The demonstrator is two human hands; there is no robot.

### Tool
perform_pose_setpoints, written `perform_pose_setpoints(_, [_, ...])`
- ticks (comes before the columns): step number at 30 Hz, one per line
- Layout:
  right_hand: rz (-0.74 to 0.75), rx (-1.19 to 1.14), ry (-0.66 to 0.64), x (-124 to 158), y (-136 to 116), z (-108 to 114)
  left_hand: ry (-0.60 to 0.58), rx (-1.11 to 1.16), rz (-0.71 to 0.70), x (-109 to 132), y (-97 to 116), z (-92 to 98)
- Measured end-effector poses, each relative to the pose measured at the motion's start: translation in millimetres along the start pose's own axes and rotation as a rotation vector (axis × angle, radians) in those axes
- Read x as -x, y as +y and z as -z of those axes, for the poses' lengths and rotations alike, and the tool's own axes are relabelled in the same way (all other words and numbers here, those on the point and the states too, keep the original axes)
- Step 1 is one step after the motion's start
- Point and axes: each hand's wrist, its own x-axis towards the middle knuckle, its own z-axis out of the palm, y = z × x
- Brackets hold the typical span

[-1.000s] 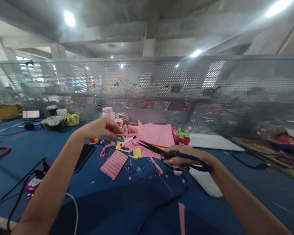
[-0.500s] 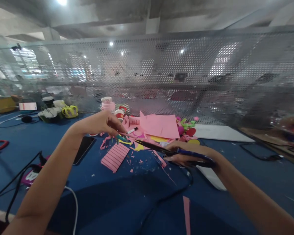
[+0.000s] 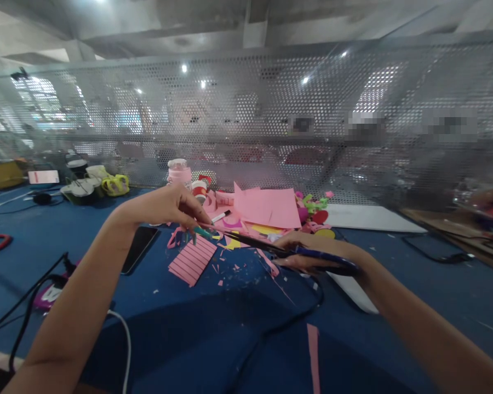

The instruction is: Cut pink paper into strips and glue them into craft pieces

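My left hand [image 3: 177,207] is pinched shut on a thin pink paper strip [image 3: 208,225], held just above the table. Teal pieces [image 3: 204,232] show right below its fingertips; whether they are held too is unclear. In my right hand [image 3: 316,246] is a pair of scissors [image 3: 254,242] with blue handles. The dark blades point left and lie along the pink strip, their tips close to my left fingers. Below lies a pink card [image 3: 193,260] with dark parallel lines, among small pink scraps [image 3: 221,283].
A pink paper sheet [image 3: 267,208] tops a pile of craft pieces against a perforated metal screen [image 3: 246,120]. A phone [image 3: 141,249] lies left, beside a purple power strip [image 3: 45,295]. Black cable [image 3: 283,328] crosses the table near a loose pink strip [image 3: 313,355].
The scissors have moved a little left along the pink strip, their tips now nearer my left fingers. My left hand stays almost in place. The view has shifted slightly.
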Motion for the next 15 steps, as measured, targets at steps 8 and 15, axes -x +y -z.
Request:
perform_pose_setpoints(8, [-0.034,-0.007,0.030,1.2,-7.9,-2.2,0.001,-0.035,-0.007,0.5,0.7,0.1])
perform_pose_setpoints(15, [-0.060,0.001,0.035,0.4,-4.0,-1.7,-0.018,0.006,0.003,1.1,2.1,-0.3])
